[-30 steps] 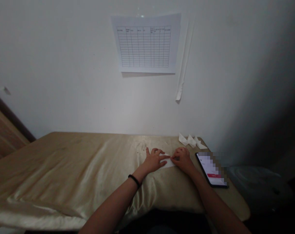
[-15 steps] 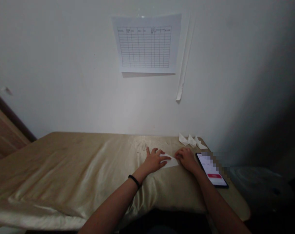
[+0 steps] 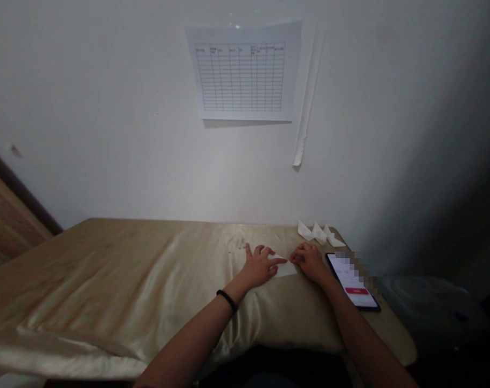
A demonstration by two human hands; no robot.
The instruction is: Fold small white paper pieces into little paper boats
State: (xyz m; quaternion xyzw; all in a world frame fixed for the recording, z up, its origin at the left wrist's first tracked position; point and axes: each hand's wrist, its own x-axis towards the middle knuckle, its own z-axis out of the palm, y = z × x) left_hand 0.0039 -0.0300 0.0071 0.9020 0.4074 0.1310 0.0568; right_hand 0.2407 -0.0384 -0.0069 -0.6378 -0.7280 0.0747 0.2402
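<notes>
A small white piece of folded paper (image 3: 286,270) lies on the cloth-covered table. My left hand (image 3: 261,265) rests over its left part with the fingers spread, the index finger stretched along the paper. At the right edge of the paper, my right hand (image 3: 308,261) has its fingers drawn together in a pinch at the fold. Part of the paper is hidden under my left hand. Just beyond my right hand stand several folded paper boats (image 3: 318,234) in a row.
A phone (image 3: 353,283) with a lit screen lies right of my right hand. Creases run through the shiny beige tablecloth (image 3: 147,280). The table backs onto a wall bearing a printed table sheet (image 3: 245,75) and a hanging white strip (image 3: 307,108).
My left hand has shifted slightly to the right over the paper, its index fingertip now nearer my right hand. My right hand has barely moved.
</notes>
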